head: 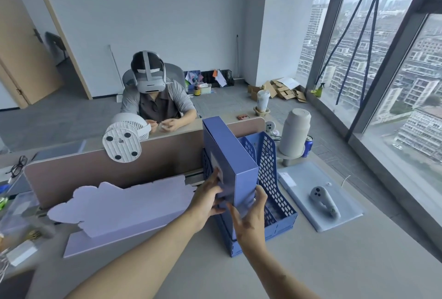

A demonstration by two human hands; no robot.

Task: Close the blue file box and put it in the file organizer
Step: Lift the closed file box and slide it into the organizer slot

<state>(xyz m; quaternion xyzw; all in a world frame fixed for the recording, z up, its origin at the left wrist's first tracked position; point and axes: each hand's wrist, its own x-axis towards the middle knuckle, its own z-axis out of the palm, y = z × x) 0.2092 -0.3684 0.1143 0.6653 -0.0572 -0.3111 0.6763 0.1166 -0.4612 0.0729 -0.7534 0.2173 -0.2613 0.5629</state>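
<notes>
Box [239, 169] upright — between both hands' grip

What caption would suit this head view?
Both hands, left hand and right hand, stand the closed blue cardboard file box in the blue plastic mesh file organizer.

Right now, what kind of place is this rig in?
Looks like a high-rise office. A desk with a divider panel carries a blue file organizer; another person sits at the desk facing this one, and a floor-to-ceiling window overlooks city buildings.
</notes>
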